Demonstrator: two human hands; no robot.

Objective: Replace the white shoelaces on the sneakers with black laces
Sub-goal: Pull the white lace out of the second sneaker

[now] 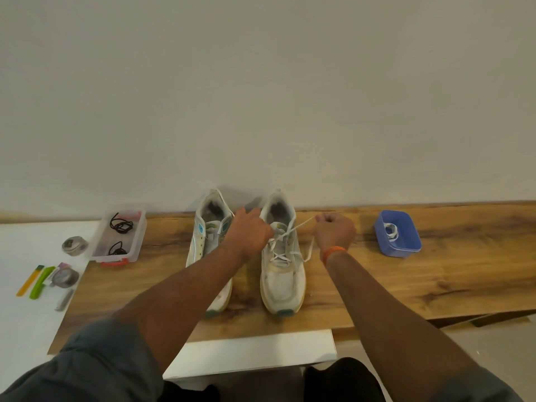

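Two black laces lie coiled in a clear box at the left of the wooden counter. Next comes the left sneaker, unlaced. The left hand rests curled at the collar of the right sneaker, what it grips hidden. The right hand pinches the white lace, drawn taut. Farthest right, a blue tub holds another white lace

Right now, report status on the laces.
Right hand pulling white lace out sideways. Left hand steadying right sneaker at the tongue. Black laces untouched in clear box. Nothing in the way.
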